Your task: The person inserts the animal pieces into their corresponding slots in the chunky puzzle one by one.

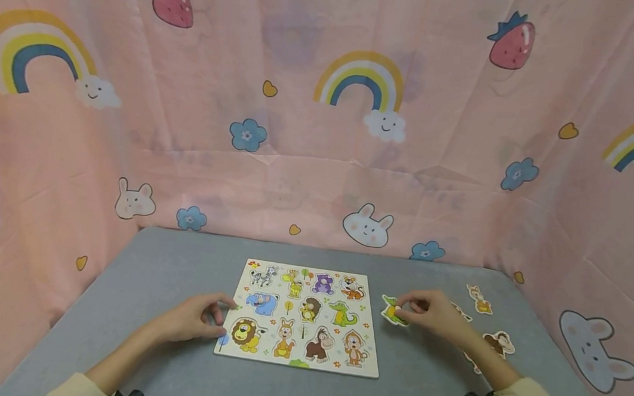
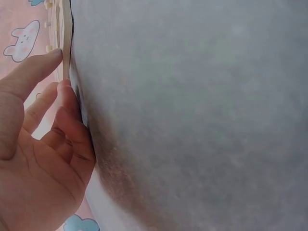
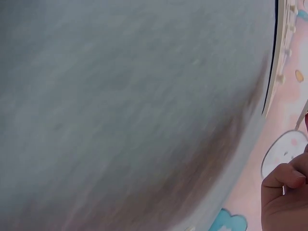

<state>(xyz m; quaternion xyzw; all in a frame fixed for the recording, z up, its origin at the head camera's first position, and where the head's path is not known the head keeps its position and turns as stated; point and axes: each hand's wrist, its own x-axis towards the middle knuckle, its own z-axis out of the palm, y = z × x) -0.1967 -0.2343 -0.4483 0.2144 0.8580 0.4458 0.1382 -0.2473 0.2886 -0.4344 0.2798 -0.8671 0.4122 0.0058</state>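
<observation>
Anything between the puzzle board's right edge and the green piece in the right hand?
Head view: only bare grey table between puzzle board and green piece pinched by right hand.

Puzzle board (image 1: 300,317) lies mid-table (image 1: 129,284), loose pieces (image 1: 483,320) to its right.

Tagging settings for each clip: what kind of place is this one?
Likely a staged tabletop booth, child-themed: pink cartoon curtains close in a grey table, where an animal puzzle board lies with loose animal pieces.
</observation>
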